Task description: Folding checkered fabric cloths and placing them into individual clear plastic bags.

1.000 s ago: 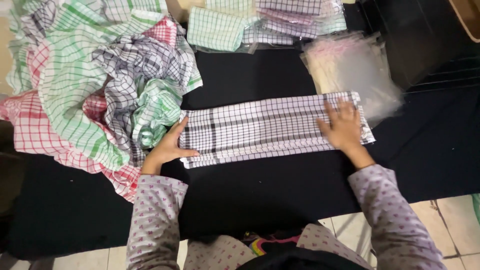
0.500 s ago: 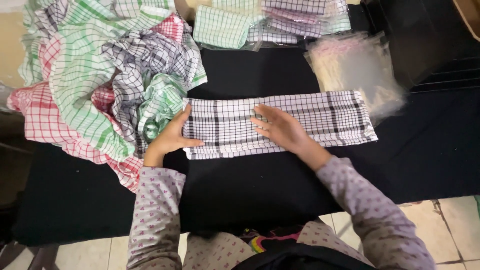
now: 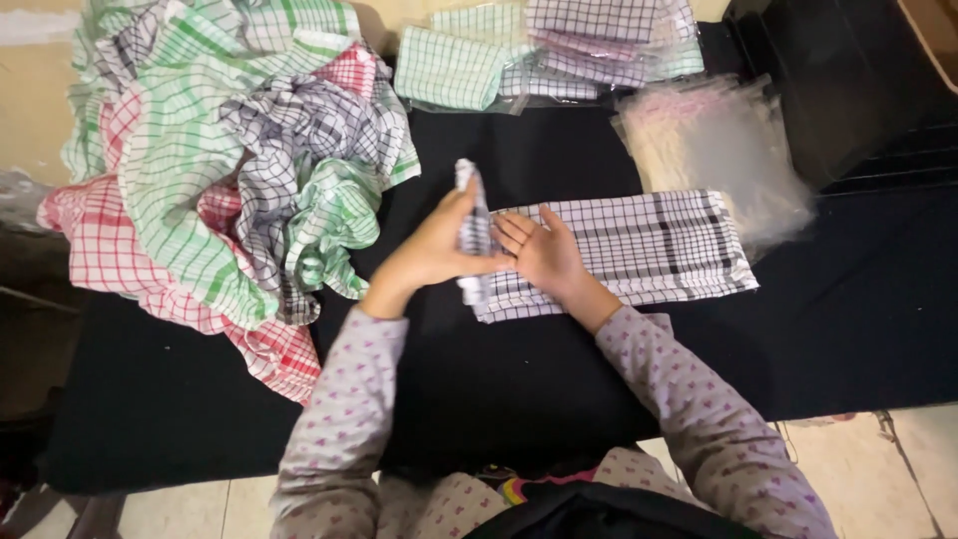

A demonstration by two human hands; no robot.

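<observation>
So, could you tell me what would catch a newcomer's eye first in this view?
Probably the big rumpled heap of checked cloths in green, red and grey at the left of the black table. Next, at the centre, the left hand lifts the left end of a folded black-and-white checked cloth while the right hand presses on it. Behind lie folded cloths in clear bags.

Setting: black-covered table (image 3: 519,399) on a pale tiled floor (image 3: 898,449).
At your 11 o'clock you have a cream wall (image 3: 30,100); at 1 o'clock, a dark shelf unit (image 3: 848,90); the light is dim and warm.
</observation>
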